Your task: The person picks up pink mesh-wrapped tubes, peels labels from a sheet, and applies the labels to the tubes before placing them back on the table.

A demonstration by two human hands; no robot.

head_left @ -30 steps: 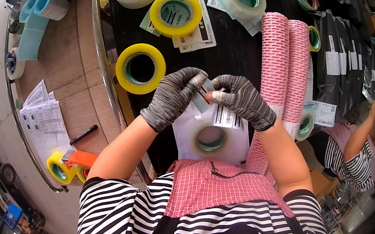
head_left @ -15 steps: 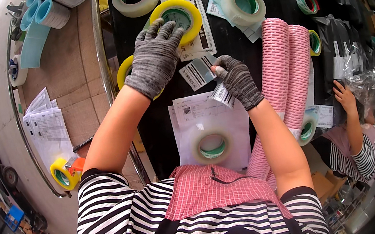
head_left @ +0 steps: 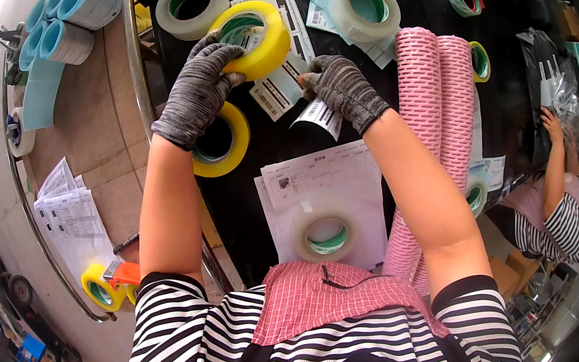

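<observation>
Being gripped by the left hand (head_left: 198,93): yellow tape roll (head_left: 273,45), its left rim enclosed between thumb and fingers | flat label (head_left: 276,93), below roll, is pinched at its right end by the right hand (head_left: 345,90) | curled label (head_left: 321,118) is seen beneath right fingertips

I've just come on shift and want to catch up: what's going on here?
At a black table, a person's grey-gloved left hand grips a yellow ring-shaped tape roll by its left side. The grey-gloved right hand pinches pale-blue and white barcoded labels just below that roll. A second yellow tape roll lies partly behind the left wrist. Nearer the person, a translucent ring-shaped tape roll rests on white printed sheets; pink patterned rolls lie to the right.
</observation>
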